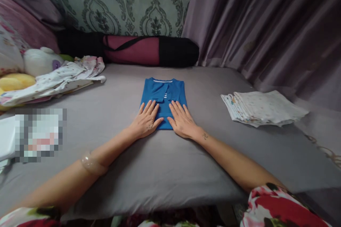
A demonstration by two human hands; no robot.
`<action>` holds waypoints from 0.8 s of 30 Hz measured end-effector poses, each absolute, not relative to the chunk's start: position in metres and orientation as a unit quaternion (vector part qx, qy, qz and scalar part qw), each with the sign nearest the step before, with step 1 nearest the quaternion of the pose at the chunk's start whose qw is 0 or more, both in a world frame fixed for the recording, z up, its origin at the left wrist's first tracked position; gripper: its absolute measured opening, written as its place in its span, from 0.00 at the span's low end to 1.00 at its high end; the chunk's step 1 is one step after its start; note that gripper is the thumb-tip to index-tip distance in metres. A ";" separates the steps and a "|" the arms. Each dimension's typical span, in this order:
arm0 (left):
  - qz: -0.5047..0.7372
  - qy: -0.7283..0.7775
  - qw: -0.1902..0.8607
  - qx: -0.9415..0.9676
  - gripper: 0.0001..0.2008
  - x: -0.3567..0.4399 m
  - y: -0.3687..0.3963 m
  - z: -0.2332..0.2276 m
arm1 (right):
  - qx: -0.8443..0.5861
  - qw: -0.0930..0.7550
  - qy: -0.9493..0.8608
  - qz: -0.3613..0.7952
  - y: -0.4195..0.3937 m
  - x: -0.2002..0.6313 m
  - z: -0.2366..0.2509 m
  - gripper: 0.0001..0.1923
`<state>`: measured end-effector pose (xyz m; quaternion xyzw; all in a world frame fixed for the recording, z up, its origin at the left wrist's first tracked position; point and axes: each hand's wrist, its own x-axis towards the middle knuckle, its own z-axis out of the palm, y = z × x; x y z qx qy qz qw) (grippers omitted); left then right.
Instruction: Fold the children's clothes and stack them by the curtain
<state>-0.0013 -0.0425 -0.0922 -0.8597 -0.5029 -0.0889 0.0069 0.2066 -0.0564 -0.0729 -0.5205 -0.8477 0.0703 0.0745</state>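
Note:
A blue collared shirt (163,94), folded into a neat rectangle, lies in the middle of a grey-sheeted bed (149,163). My left hand (146,120) rests flat on the shirt's near left corner, fingers spread. Beside it, my right hand (182,120) presses flat on the near right corner. Neither hand grips anything; the palms cover the shirt's lower edge. A pale bangle (92,164) sits on my left wrist.
A stack of folded white printed cloths (263,108) lies at the right. A heap of unfolded pale clothes (55,79) and soft toys (37,62) sit at the left. A maroon and black bolster (149,50) lines the wall; curtains hang at the right.

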 end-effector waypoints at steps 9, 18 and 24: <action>-0.096 -0.520 -0.018 -0.849 0.36 -0.013 -0.035 -0.083 | -0.541 0.071 -0.828 0.127 -0.046 0.210 -0.063 0.35; -0.089 -0.553 -0.054 -0.827 0.37 -0.022 -0.033 -0.089 | -0.553 0.072 -0.825 0.089 -0.041 0.211 -0.070 0.34; -0.096 -0.574 -0.067 -0.811 0.35 -0.052 -0.017 -0.081 | -0.430 0.051 -0.899 0.070 -0.036 0.208 -0.054 0.31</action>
